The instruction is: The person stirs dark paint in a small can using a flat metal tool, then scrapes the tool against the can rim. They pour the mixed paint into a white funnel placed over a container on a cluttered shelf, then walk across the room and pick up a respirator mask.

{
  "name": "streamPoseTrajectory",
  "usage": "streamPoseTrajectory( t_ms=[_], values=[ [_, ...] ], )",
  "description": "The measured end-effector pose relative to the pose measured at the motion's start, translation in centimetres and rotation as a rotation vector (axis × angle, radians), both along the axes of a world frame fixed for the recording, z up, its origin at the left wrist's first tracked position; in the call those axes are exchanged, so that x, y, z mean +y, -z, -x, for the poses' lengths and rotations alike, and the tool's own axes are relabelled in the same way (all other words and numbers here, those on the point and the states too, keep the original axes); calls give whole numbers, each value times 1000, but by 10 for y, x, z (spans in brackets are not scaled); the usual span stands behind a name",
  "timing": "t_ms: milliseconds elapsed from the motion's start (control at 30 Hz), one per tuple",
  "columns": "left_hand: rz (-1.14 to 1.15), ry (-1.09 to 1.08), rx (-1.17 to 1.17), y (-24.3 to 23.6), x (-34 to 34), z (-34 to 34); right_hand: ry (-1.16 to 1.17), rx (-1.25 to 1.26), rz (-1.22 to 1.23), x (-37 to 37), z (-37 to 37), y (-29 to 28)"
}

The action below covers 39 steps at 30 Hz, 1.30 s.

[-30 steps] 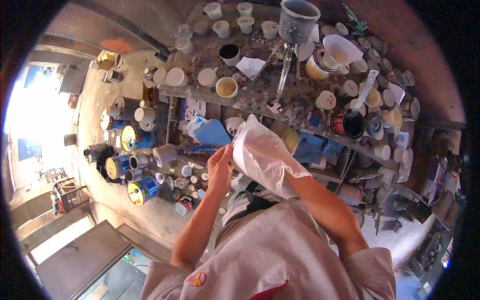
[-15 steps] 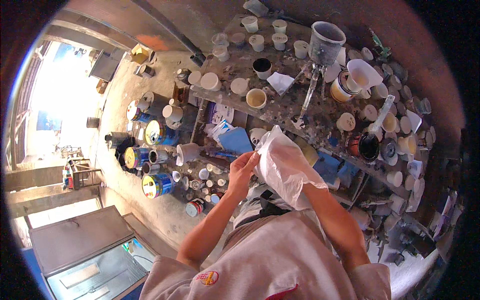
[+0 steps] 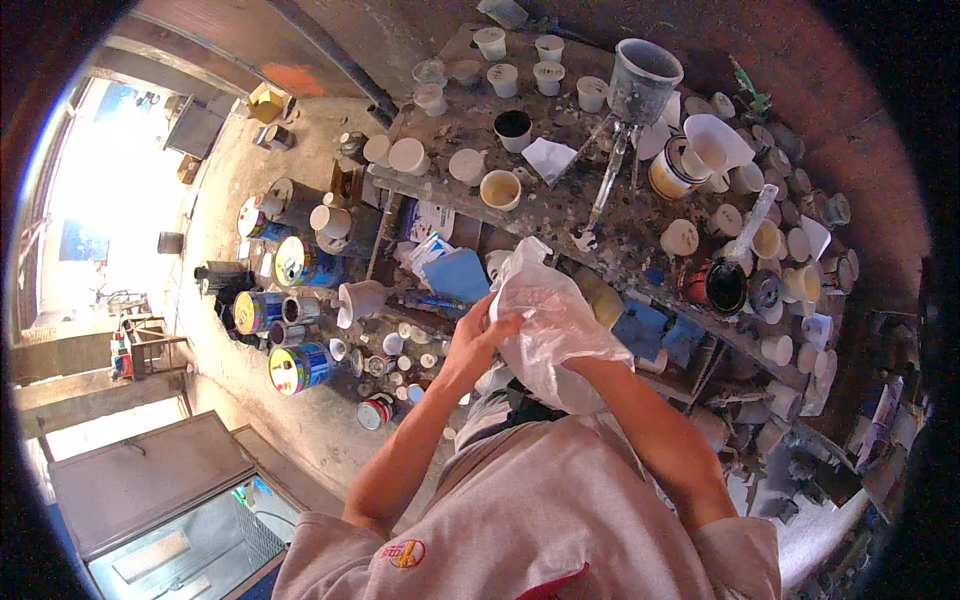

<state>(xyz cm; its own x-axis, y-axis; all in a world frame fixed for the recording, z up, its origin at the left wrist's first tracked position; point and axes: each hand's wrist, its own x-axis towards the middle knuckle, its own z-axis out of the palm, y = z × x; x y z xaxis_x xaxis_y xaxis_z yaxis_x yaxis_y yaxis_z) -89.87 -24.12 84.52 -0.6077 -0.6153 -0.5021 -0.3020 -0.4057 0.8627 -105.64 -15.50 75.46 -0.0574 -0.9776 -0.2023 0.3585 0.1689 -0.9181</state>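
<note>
A thin white translucent plastic bag (image 3: pixel 548 310) hangs crumpled in front of my waist, near the workbench's front edge. My left hand (image 3: pixel 476 340) grips its left side, thumb laid over the plastic and fingers behind it. My right hand (image 3: pixel 535 322) is inside the bag up to the wrist, and the bag's open edge lies across that wrist. Only a pinkish shape shows through the plastic, so the fingers of the right hand cannot be made out.
The paint-stained workbench (image 3: pixel 560 215) holds many cups, a grey funnel-like cup on a stand (image 3: pixel 645 85), an open can of dark paint (image 3: pixel 722 288) with a brush across it, and a cup of cream paint (image 3: pixel 500 190). Paint buckets (image 3: pixel 302 368) stand on the floor at left.
My left hand has gone from pinching the bag's upper left edge to gripping its side, with the thumb over it. The right hand stays inside the bag.
</note>
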Motion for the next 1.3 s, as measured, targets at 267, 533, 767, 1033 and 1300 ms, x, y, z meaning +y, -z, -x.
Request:
streamPoseTrajectory(
  t_ms=[267,533,767,1033,1300],
  values=[
    [43,-117,-77,49,0,-17,75,542,-37,20,-14,-9],
    [282,-325,-398,164,-29,-62,16,228,-152,25,4,-59],
    [445,-383,-778,205,-67,-81,437,-81,-221,21,55,-98],
    [765,-371,-675,177,-64,-42,872,418,187,-1,143,-181],
    [983,-194,-153,114,-39,56,809,1609,385,-90,250,-236]
  ],
)
